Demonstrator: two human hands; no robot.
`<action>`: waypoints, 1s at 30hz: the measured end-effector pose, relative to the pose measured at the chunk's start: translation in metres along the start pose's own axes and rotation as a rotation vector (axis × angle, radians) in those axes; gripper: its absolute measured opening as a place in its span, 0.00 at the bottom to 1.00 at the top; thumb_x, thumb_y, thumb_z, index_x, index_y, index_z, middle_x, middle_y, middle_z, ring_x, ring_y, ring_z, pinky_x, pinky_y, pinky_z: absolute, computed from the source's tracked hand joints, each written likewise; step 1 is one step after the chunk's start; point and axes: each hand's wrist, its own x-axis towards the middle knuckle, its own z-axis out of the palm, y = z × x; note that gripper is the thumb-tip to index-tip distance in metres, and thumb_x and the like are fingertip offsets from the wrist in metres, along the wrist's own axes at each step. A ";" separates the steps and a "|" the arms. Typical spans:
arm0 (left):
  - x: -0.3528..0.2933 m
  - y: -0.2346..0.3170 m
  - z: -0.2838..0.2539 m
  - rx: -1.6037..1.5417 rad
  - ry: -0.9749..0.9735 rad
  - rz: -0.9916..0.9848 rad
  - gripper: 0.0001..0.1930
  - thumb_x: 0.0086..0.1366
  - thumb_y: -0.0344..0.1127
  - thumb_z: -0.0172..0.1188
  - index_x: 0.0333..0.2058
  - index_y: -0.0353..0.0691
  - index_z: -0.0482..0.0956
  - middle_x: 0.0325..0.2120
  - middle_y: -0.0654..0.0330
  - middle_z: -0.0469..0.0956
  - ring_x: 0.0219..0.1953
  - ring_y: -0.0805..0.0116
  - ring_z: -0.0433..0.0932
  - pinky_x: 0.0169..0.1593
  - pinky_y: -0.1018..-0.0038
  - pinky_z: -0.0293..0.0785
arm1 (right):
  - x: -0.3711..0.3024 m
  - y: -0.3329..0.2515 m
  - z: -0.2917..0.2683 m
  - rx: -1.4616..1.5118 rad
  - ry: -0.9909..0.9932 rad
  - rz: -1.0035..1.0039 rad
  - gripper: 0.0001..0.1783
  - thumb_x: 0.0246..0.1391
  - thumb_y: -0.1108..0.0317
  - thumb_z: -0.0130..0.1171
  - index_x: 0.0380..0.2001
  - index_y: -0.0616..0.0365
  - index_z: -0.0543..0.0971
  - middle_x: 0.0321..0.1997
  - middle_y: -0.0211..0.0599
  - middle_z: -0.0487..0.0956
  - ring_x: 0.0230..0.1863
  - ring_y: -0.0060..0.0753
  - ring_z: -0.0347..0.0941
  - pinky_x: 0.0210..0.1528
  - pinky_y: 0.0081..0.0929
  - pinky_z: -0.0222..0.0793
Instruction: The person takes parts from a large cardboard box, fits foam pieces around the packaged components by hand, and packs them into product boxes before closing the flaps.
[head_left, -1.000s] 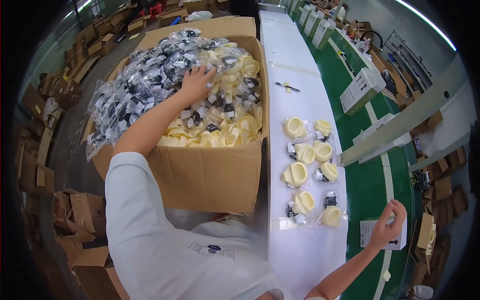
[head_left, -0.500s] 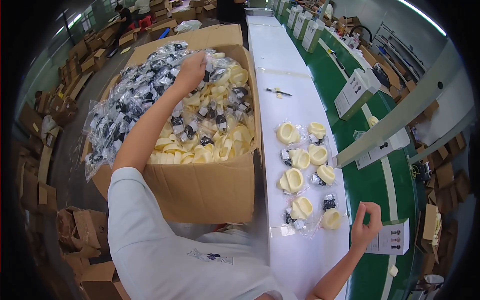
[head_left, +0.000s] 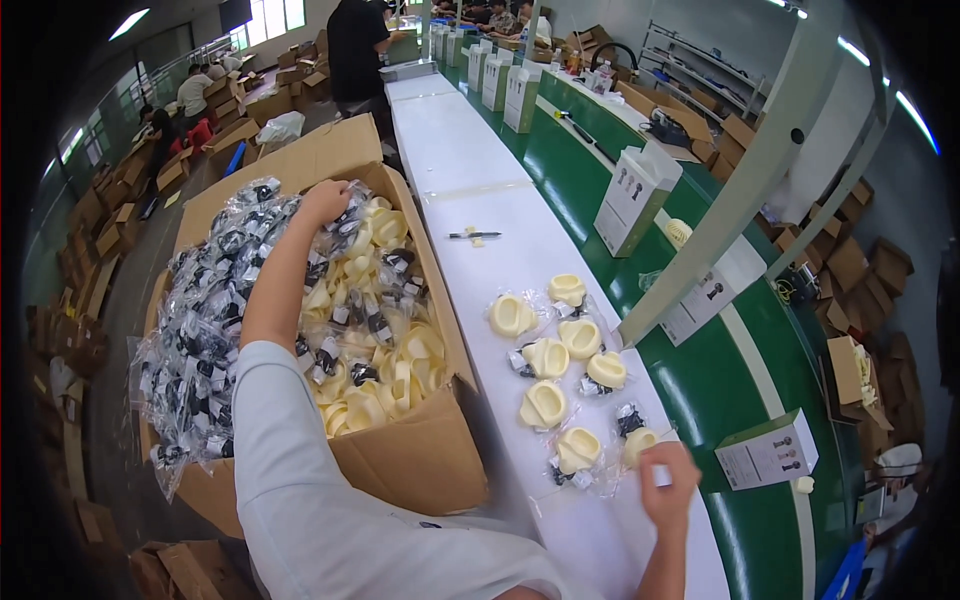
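My left hand reaches into a large cardboard box at its far side, fingers curled on a clear plastic bag with dark contents. Bagged black parts heap up on the box's left; loose cream plastic parts fill its right. My right hand is closed over the near right of the white table, with a small white piece showing at its fingers. Beside it lie a cream rounded part and a bagged black part. Several more cream parts with bags lie in two rough rows.
A pen lies farther up the table. Along the right runs a green conveyor with printed cartons, crossed by a slanted metal post. Cardboard boxes crowd the left floor. A person in black stands at the far end.
The view has swung right and upward. My right hand has come from over the conveyor to the nearest cream part, a white piece now visible in it. My left hand remains at the bags.
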 end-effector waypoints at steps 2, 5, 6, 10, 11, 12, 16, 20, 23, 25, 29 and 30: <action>0.001 -0.011 0.003 -0.059 -0.094 -0.028 0.17 0.60 0.43 0.46 0.38 0.38 0.77 0.40 0.43 0.74 0.43 0.45 0.72 0.49 0.61 0.67 | 0.000 -0.022 0.030 0.119 -0.217 -0.120 0.05 0.38 0.78 0.61 0.20 0.59 0.75 0.24 0.36 0.76 0.27 0.36 0.73 0.32 0.28 0.67; -0.011 -0.024 0.005 -0.046 -0.136 0.066 0.17 0.60 0.43 0.47 0.37 0.38 0.79 0.43 0.42 0.73 0.45 0.46 0.71 0.51 0.63 0.66 | 0.006 -0.053 0.058 0.231 -0.411 -0.251 0.06 0.37 0.77 0.63 0.20 0.58 0.75 0.24 0.34 0.77 0.28 0.35 0.73 0.33 0.28 0.67; -0.021 -0.029 0.005 -0.040 -0.151 0.112 0.17 0.60 0.43 0.48 0.37 0.38 0.79 0.44 0.41 0.72 0.46 0.46 0.71 0.51 0.64 0.66 | 0.005 -0.058 0.060 0.299 -0.455 -0.300 0.06 0.37 0.77 0.64 0.20 0.58 0.75 0.24 0.33 0.77 0.28 0.35 0.73 0.33 0.28 0.67; -0.071 0.012 -0.011 -0.129 -0.195 0.145 0.15 0.59 0.41 0.50 0.34 0.38 0.81 0.47 0.40 0.70 0.48 0.48 0.70 0.53 0.65 0.64 | -0.006 -0.051 0.065 0.317 -0.461 -0.258 0.07 0.37 0.73 0.66 0.20 0.57 0.76 0.24 0.32 0.76 0.28 0.34 0.72 0.31 0.26 0.64; -0.099 0.007 -0.013 -0.184 -0.168 0.144 0.14 0.59 0.41 0.50 0.34 0.38 0.81 0.44 0.41 0.72 0.47 0.49 0.71 0.53 0.65 0.64 | -0.008 -0.053 0.068 0.327 -0.487 -0.286 0.07 0.37 0.73 0.66 0.20 0.57 0.76 0.24 0.32 0.76 0.28 0.34 0.72 0.31 0.26 0.64; -0.121 0.017 -0.015 -0.231 -0.163 0.158 0.14 0.59 0.40 0.51 0.33 0.39 0.81 0.42 0.43 0.74 0.47 0.50 0.71 0.53 0.66 0.64 | -0.012 -0.051 0.066 0.309 -0.491 -0.279 0.07 0.37 0.73 0.66 0.20 0.57 0.76 0.24 0.32 0.77 0.28 0.34 0.72 0.31 0.27 0.64; -0.214 0.060 -0.005 -0.019 -0.518 0.380 0.12 0.59 0.41 0.50 0.32 0.44 0.81 0.32 0.50 0.78 0.40 0.54 0.75 0.47 0.67 0.69 | -0.018 -0.048 0.064 0.280 -0.504 -0.287 0.07 0.37 0.73 0.65 0.20 0.57 0.76 0.24 0.32 0.77 0.28 0.33 0.72 0.31 0.27 0.64; -0.203 0.098 -0.048 -0.061 -1.036 0.183 0.12 0.58 0.39 0.48 0.30 0.42 0.80 0.29 0.56 0.79 0.34 0.61 0.77 0.41 0.67 0.71 | -0.018 -0.054 0.066 0.240 -0.489 -0.295 0.07 0.37 0.72 0.65 0.20 0.57 0.76 0.24 0.32 0.76 0.28 0.34 0.71 0.32 0.28 0.64; -0.122 0.056 -0.059 -0.246 -0.981 0.572 0.14 0.58 0.39 0.46 0.28 0.36 0.78 0.26 0.63 0.79 0.28 0.67 0.76 0.35 0.69 0.71 | -0.017 -0.054 0.059 0.209 -0.488 -0.305 0.07 0.38 0.72 0.65 0.20 0.57 0.76 0.24 0.32 0.76 0.28 0.34 0.71 0.32 0.28 0.64; -0.074 0.062 -0.062 -0.383 -0.405 0.067 0.15 0.58 0.39 0.46 0.29 0.33 0.77 0.24 0.56 0.77 0.25 0.62 0.75 0.35 0.68 0.72 | -0.015 -0.054 0.056 0.183 -0.477 -0.270 0.07 0.38 0.73 0.65 0.20 0.57 0.75 0.24 0.33 0.76 0.29 0.35 0.72 0.33 0.28 0.65; -0.022 -0.019 0.021 -0.067 0.098 -0.032 0.17 0.57 0.41 0.46 0.30 0.33 0.77 0.28 0.46 0.78 0.33 0.51 0.77 0.39 0.63 0.72 | -0.013 -0.053 0.056 0.151 -0.487 -0.264 0.07 0.39 0.72 0.64 0.19 0.57 0.74 0.24 0.33 0.76 0.29 0.35 0.72 0.34 0.28 0.66; -0.021 0.000 0.033 -0.092 0.120 -0.214 0.17 0.57 0.42 0.46 0.30 0.33 0.78 0.30 0.44 0.77 0.36 0.48 0.76 0.41 0.62 0.71 | -0.014 -0.054 0.059 0.130 -0.489 -0.252 0.07 0.39 0.72 0.64 0.20 0.57 0.74 0.25 0.32 0.76 0.29 0.35 0.72 0.34 0.28 0.66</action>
